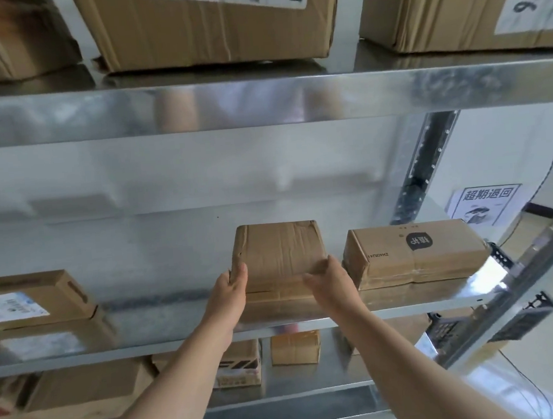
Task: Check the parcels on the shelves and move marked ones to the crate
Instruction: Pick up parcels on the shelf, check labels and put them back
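Note:
A plain brown cardboard parcel (278, 252) sits on the middle steel shelf (164, 317), its taped top facing up with no label showing. My left hand (230, 287) grips its near left corner, the thumb on the top edge. My right hand (328, 281) holds its near right corner, fingers curled over the front edge. Directly to its right lies a longer carton (414, 254) with a black logo. A flat box with a white label (27, 301) lies at the shelf's left end.
Large labelled cartons (214, 22) fill the shelf above. Smaller boxes (294, 348) stand on the shelf below. A black slotted crate (449, 326) shows beyond the rack's right upright (519, 289). A paper sign (483, 204) hangs on the right wall.

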Demonstrator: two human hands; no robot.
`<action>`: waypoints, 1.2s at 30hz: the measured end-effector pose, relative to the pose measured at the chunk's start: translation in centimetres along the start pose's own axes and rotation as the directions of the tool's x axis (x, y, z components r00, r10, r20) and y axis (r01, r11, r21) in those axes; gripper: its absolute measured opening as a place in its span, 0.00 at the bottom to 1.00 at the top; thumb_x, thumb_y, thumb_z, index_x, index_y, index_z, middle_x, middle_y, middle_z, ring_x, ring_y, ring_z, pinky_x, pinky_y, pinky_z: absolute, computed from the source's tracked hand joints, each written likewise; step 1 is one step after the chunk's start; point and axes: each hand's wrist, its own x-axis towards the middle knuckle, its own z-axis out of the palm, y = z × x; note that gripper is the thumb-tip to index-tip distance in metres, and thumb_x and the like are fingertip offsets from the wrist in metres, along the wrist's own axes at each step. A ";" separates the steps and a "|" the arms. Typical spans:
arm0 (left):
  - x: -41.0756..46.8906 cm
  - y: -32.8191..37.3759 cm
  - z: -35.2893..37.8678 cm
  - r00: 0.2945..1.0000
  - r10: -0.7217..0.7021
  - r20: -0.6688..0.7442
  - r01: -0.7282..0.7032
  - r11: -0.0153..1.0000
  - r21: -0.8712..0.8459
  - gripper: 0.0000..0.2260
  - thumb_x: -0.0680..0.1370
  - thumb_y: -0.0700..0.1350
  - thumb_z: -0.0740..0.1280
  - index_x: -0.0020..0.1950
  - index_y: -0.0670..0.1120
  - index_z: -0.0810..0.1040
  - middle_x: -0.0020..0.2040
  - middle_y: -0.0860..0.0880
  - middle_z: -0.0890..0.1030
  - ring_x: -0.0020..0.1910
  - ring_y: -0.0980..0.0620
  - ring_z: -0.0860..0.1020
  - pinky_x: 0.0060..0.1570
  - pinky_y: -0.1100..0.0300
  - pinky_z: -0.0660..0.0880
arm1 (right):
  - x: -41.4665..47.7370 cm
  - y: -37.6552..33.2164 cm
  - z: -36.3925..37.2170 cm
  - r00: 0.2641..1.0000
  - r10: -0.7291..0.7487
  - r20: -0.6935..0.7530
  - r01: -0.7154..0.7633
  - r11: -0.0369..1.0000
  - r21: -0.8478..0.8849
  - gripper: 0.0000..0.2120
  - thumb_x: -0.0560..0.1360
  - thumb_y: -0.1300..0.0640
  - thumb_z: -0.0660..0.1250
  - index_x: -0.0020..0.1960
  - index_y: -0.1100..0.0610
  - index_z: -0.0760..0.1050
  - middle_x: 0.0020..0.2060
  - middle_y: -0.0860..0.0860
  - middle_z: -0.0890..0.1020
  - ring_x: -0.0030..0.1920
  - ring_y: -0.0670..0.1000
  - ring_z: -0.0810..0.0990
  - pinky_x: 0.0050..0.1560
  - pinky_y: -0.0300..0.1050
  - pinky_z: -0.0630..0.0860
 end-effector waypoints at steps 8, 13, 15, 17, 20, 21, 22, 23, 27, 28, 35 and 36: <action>0.2 0.1 -1.6 0.998 -0.070 0.004 0.070 0.991 -0.113 0.31 0.81 0.66 0.50 0.75 0.46 0.67 0.61 0.47 0.78 0.50 0.50 0.77 0.42 0.58 0.74 | -0.1 0.2 0.2 0.999 0.051 -0.015 -0.049 0.994 0.101 0.09 0.76 0.64 0.63 0.56 0.60 0.74 0.38 0.49 0.76 0.37 0.49 0.73 0.37 0.43 0.69; -0.4 1.0 -3.2 0.996 -0.066 -0.055 0.055 0.979 -0.195 0.31 0.81 0.66 0.51 0.76 0.47 0.68 0.73 0.45 0.72 0.71 0.42 0.72 0.69 0.43 0.70 | -1.1 -1.4 -0.4 0.997 -0.037 -0.071 0.052 0.974 0.218 0.11 0.77 0.63 0.63 0.58 0.59 0.77 0.40 0.50 0.78 0.38 0.50 0.73 0.39 0.42 0.68; -0.6 1.5 -4.1 0.994 -0.053 -0.095 0.029 0.972 -0.235 0.31 0.81 0.66 0.51 0.73 0.46 0.71 0.72 0.44 0.74 0.69 0.42 0.73 0.69 0.41 0.71 | -1.6 -2.4 -1.0 0.990 -0.077 -0.118 0.106 0.958 0.268 0.11 0.78 0.63 0.63 0.59 0.56 0.77 0.42 0.50 0.80 0.42 0.51 0.75 0.44 0.47 0.71; -0.8 2.1 -4.8 0.992 -0.039 -0.121 0.006 0.964 -0.265 0.28 0.81 0.66 0.52 0.68 0.47 0.74 0.67 0.44 0.77 0.64 0.42 0.76 0.66 0.42 0.74 | -2.1 -3.3 -1.4 0.982 -0.107 -0.154 0.151 0.937 0.315 0.09 0.80 0.62 0.63 0.58 0.52 0.76 0.43 0.48 0.81 0.44 0.51 0.77 0.47 0.49 0.73; -1.3 2.7 -5.6 0.992 -0.044 -0.120 0.002 0.944 -0.329 0.22 0.81 0.65 0.53 0.61 0.50 0.74 0.61 0.45 0.79 0.58 0.43 0.78 0.59 0.43 0.79 | -2.4 -4.2 -1.5 0.973 -0.116 -0.197 0.184 0.911 0.368 0.14 0.81 0.57 0.63 0.66 0.51 0.76 0.46 0.49 0.82 0.44 0.51 0.79 0.39 0.45 0.70; -1.5 2.7 -5.7 0.992 -0.053 -0.117 0.009 0.938 -0.346 0.22 0.81 0.65 0.54 0.61 0.50 0.75 0.60 0.45 0.80 0.57 0.43 0.79 0.56 0.43 0.80 | -2.6 -4.4 -1.5 0.973 -0.116 -0.201 0.184 0.911 0.369 0.15 0.81 0.56 0.63 0.67 0.51 0.76 0.45 0.48 0.81 0.43 0.51 0.79 0.39 0.45 0.70; -1.8 2.7 -5.9 0.992 -0.058 -0.113 0.014 0.933 -0.359 0.23 0.81 0.65 0.54 0.62 0.49 0.76 0.59 0.45 0.80 0.56 0.42 0.80 0.54 0.43 0.81 | -2.8 -4.5 -1.5 0.973 -0.112 -0.200 0.181 0.911 0.371 0.15 0.82 0.55 0.63 0.68 0.52 0.76 0.45 0.46 0.81 0.42 0.50 0.78 0.40 0.46 0.71; -2.0 2.7 -6.1 0.992 -0.062 -0.110 0.017 0.928 -0.372 0.24 0.81 0.65 0.55 0.64 0.49 0.76 0.59 0.45 0.80 0.56 0.42 0.80 0.53 0.43 0.82 | -3.1 -4.6 -1.5 0.974 -0.106 -0.199 0.175 0.911 0.374 0.16 0.82 0.55 0.63 0.69 0.52 0.75 0.45 0.45 0.80 0.42 0.49 0.78 0.42 0.48 0.74; -2.5 2.4 -6.8 0.995 -0.086 -0.054 0.053 0.892 -0.450 0.24 0.80 0.64 0.57 0.65 0.49 0.76 0.61 0.45 0.79 0.55 0.39 0.81 0.49 0.41 0.82 | -3.9 -4.5 -1.6 0.973 -0.083 -0.215 0.165 0.902 0.399 0.17 0.82 0.52 0.63 0.70 0.52 0.75 0.47 0.44 0.80 0.44 0.48 0.79 0.55 0.59 0.81; -2.7 2.3 -7.0 0.994 -0.104 -0.011 0.085 0.865 -0.494 0.23 0.79 0.64 0.59 0.64 0.49 0.76 0.61 0.43 0.79 0.54 0.38 0.82 0.49 0.41 0.82 | -4.1 -4.5 -1.6 0.974 -0.078 -0.215 0.163 0.895 0.414 0.17 0.82 0.51 0.64 0.69 0.52 0.75 0.47 0.46 0.81 0.44 0.48 0.79 0.52 0.57 0.81; -3.2 1.0 -7.9 0.974 -0.090 0.208 0.205 0.741 -0.640 0.14 0.75 0.48 0.74 0.56 0.45 0.77 0.56 0.38 0.81 0.52 0.41 0.79 0.53 0.46 0.78 | -5.6 -3.5 -1.7 0.964 -0.042 -0.261 0.175 0.841 0.511 0.09 0.78 0.57 0.69 0.57 0.53 0.76 0.49 0.51 0.83 0.43 0.47 0.79 0.42 0.42 0.72; -3.2 0.9 -7.9 0.973 -0.084 0.216 0.207 0.732 -0.649 0.15 0.74 0.45 0.75 0.57 0.44 0.77 0.55 0.38 0.81 0.51 0.41 0.79 0.51 0.47 0.77 | -5.7 -3.3 -1.7 0.964 -0.040 -0.264 0.175 0.844 0.507 0.10 0.78 0.59 0.69 0.58 0.53 0.75 0.50 0.51 0.82 0.44 0.46 0.79 0.42 0.40 0.72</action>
